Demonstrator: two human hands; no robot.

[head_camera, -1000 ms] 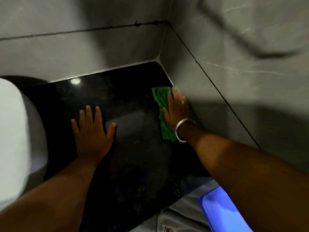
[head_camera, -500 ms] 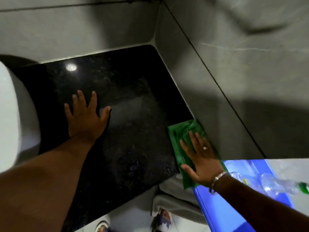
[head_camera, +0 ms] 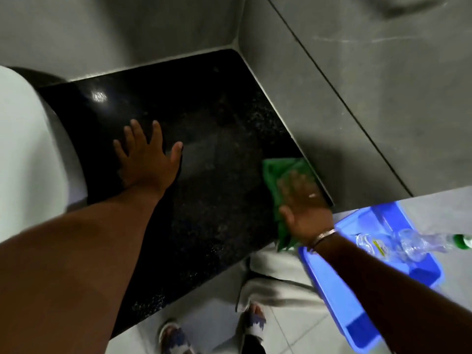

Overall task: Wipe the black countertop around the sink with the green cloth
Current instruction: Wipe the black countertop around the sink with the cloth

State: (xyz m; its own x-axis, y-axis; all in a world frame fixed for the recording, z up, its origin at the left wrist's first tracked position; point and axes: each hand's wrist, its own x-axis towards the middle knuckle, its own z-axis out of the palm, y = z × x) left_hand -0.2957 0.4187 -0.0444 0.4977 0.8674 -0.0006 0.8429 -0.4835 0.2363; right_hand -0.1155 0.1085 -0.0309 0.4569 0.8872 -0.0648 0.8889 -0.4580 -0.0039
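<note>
The black speckled stone countertop (head_camera: 209, 200) fills the corner formed by the grey tiled rear wall (head_camera: 127, 29) and the grey tiled right-hand wall (head_camera: 370, 103); the white rounded ceramic sink (head_camera: 23, 154) sits on its left end; the left hand (head_camera: 146, 159) lies flat on the countertop just right of the sink; the right hand (head_camera: 304, 210) lies flat on the green cloth (head_camera: 278, 169), at the countertop's front right corner against the right-hand wall; the blue plastic tub (head_camera: 339, 290) stands below, right of the countertop, holding a clear plastic bottle (head_camera: 398, 244).
</note>
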